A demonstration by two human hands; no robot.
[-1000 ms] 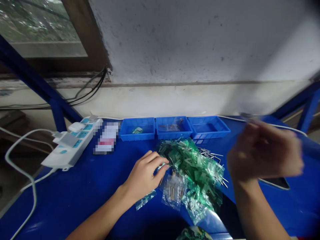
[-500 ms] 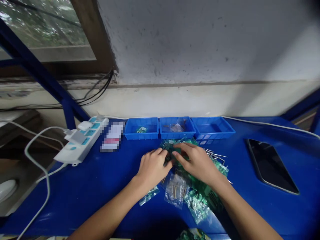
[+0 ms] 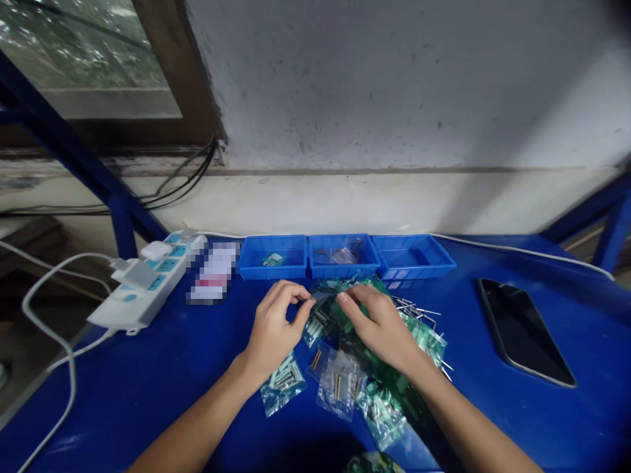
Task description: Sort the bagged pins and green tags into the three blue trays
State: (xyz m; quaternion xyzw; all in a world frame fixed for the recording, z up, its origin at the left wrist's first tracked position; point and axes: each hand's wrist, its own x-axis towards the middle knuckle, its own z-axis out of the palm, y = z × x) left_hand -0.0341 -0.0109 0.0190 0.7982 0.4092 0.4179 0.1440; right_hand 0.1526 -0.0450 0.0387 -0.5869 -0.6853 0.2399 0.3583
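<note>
My left hand (image 3: 276, 328) pinches the edge of a small plastic bag (image 3: 318, 325) with pale pieces inside, thumb and forefinger together at its top. Close by on the right, my right hand (image 3: 379, 325) has its fingers curled over the pile of green plastic bags (image 3: 394, 374); what lies under its fingertips is hidden. Below my left wrist lies another packet of pale pieces (image 3: 283, 384). Between my forearms rests a clear bag with brass-coloured pins (image 3: 340, 384). Nearer me is a green-tinted packet (image 3: 382, 414).
Along the wall stand a left blue bin (image 3: 273, 268) with a packet, a middle blue bin (image 3: 344, 268) with clear bags, and a right blue bin (image 3: 414, 266). Loose metal rods (image 3: 419, 309) stick out beside the pile. A phone (image 3: 525, 332) lies right, a power strip (image 3: 152, 289) left.
My left hand has moved left and drawn back from the pile, its thumb and forefinger now pinched. The packet under my left wrist shows more fully. My right hand stays over the pile.
</note>
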